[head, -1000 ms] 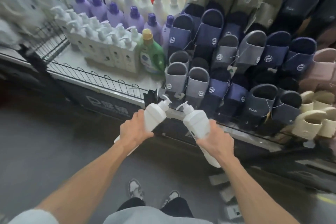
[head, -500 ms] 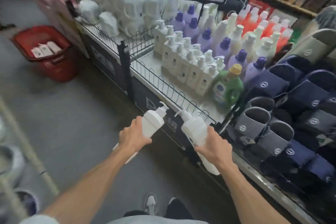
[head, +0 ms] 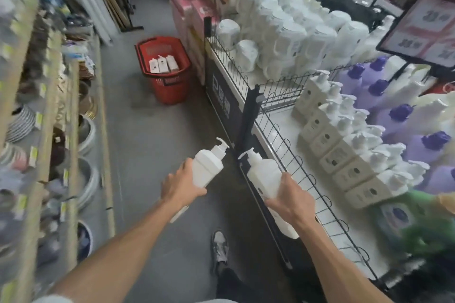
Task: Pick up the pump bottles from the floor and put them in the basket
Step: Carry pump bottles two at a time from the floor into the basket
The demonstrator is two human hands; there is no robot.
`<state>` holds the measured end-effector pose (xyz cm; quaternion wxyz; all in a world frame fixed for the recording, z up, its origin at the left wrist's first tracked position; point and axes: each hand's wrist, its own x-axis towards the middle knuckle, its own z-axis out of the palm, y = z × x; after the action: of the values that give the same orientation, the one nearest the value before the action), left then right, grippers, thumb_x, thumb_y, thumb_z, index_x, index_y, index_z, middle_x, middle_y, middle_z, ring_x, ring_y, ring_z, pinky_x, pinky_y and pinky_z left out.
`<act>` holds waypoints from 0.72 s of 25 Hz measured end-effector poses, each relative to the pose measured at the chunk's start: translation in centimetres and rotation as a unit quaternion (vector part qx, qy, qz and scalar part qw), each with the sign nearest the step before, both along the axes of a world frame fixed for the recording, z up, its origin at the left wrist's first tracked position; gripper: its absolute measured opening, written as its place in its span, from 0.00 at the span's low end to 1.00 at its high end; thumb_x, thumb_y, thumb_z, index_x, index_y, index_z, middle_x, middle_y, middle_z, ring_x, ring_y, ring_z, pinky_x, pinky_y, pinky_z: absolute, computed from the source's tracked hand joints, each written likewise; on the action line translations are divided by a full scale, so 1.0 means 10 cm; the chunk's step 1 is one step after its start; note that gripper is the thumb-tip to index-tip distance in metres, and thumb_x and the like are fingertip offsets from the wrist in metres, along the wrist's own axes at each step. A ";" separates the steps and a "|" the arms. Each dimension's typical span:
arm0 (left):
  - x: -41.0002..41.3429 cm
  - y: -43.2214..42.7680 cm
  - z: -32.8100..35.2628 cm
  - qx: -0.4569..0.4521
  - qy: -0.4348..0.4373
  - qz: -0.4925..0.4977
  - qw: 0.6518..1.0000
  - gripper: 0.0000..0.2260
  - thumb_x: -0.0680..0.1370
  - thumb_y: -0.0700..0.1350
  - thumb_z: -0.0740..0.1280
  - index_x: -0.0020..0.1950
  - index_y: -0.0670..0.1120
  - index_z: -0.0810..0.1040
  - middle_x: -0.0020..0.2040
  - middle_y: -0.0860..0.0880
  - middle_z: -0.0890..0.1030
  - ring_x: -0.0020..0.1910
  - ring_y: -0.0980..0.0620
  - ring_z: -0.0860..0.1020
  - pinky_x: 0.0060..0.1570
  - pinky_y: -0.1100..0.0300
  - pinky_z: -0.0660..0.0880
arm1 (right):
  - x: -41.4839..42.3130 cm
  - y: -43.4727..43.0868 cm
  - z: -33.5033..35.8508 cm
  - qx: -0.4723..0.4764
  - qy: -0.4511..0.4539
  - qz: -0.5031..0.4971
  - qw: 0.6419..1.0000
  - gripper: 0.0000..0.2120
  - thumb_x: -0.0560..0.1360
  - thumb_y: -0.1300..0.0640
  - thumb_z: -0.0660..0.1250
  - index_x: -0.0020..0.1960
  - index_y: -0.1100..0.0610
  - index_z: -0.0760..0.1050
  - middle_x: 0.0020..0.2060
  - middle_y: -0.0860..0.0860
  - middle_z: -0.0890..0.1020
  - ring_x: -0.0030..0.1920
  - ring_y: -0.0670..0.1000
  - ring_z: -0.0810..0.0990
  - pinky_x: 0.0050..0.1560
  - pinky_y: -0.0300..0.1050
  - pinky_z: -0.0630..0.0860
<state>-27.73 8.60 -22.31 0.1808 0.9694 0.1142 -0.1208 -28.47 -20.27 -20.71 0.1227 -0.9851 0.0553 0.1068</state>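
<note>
Filling left grip [head: 181, 186] and right grip [head: 288, 195] are pump bottles [head: 208, 167].

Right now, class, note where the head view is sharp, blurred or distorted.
Head view: left hand and right hand, gripping the left pump bottle and right pump bottle, are sharp; left shelving and green bottle smear with motion blur; the wide lens bows the shelving's edges.

Left-hand shelves [head: 32, 110] motion-blurred, sign [head: 423, 29] print illegible.
</note>
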 end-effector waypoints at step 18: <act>2.38 2.07 -0.13 0.002 0.005 0.188 0.982 0.33 0.65 0.58 0.75 0.62 0.48 0.64 0.59 0.47 0.77 0.50 0.39 0.80 0.46 0.51 0.75 | 3.48 2.06 -0.19 -0.004 0.015 0.166 0.986 0.28 0.65 0.38 0.71 0.54 0.48 0.61 0.46 0.46 0.79 0.38 0.55 0.78 0.38 0.48 0.73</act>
<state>-3.94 29.35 -23.62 0.1976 0.9304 0.2956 -0.0893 6.33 0.36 -22.61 0.0984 -0.9794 -0.1063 0.1405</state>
